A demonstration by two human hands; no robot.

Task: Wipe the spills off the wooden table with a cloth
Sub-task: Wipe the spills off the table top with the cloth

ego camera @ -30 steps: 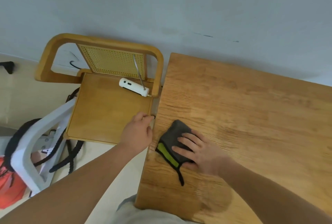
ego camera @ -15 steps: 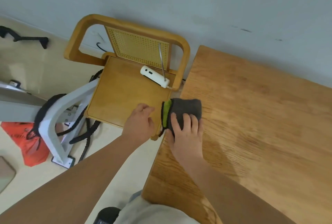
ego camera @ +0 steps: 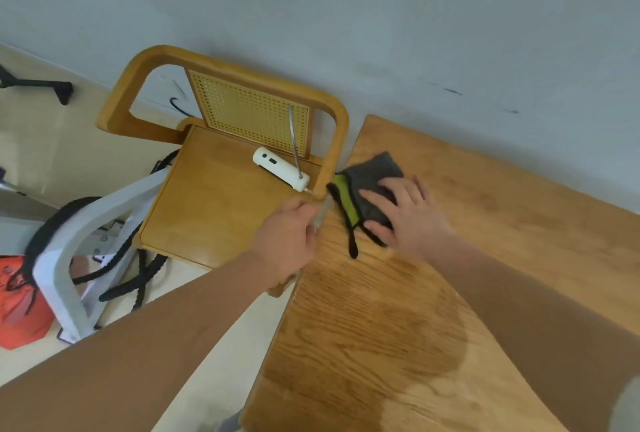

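Head view, the only cam: the cloth (ego camera: 379, 168), grey w/ a green hem and a black loop, is seen flat on the wooden table (ego camera: 502, 231) at its far-left corner, just beside the rear post of the chair (ego camera: 221, 210). It is pressed down by the R hand (ego camera: 405, 213), palm flat, fingers straight and spread, pointed toward the chair. Nothing is curled round the fabric, so it's a push, not a grip. Change noted vs. half a sec ago: the cloth was then lower along the left edge w/ fingers pointed away from the body. It has since been swept up the edge toward the wall, and the hand has been turned sideways. A sec ago it was nearer the body still, so the left margin is being worked outward. The L hand (ego camera: 287, 241) is parked where chair seat meets table edge, as in both earlier frames. Its fingertips are blurred, so gripping vs. merely resting can't be told. A white gadget (ego camera: 280, 170) is left lying on the seat. For the task: the far corner is prob. covered now, but a big dark damp patch (ego camera: 398, 338) is left nearer the body, partly under the R forearm. Wipe film or unwiped spill, can't be told. Job judged underway, not done.
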